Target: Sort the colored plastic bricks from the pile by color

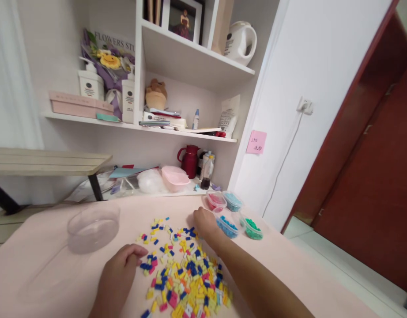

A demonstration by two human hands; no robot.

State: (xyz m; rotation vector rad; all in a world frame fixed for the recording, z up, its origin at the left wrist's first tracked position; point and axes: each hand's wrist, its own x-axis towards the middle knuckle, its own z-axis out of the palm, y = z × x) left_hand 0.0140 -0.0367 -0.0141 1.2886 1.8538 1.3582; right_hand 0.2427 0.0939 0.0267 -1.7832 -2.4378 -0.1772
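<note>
Many small plastic building bricks [193, 274] in yellow, dark blue, pink, white and orange lie loose on the pink tabletop. At the left edge of this pile is my left hand [122, 269], its fingers curled in; anything within them is hidden. My right hand [205, 221] reaches over the far right edge of the pile, beside a clear tub of blue pieces [227, 226]. Its fingers bend downward, and I cannot make out what they hold. Close by stand tubs of pink pieces [216, 201], light blue pieces [232, 201] and green pieces [253, 229].
A round clear container [93, 227] stands on the table [64, 282] at the left. Behind the table are a pink lidded box [175, 176], a dark red jug [190, 161] and a bottle with dark liquid [207, 173]. A wooden bench [47, 161] is at the far left.
</note>
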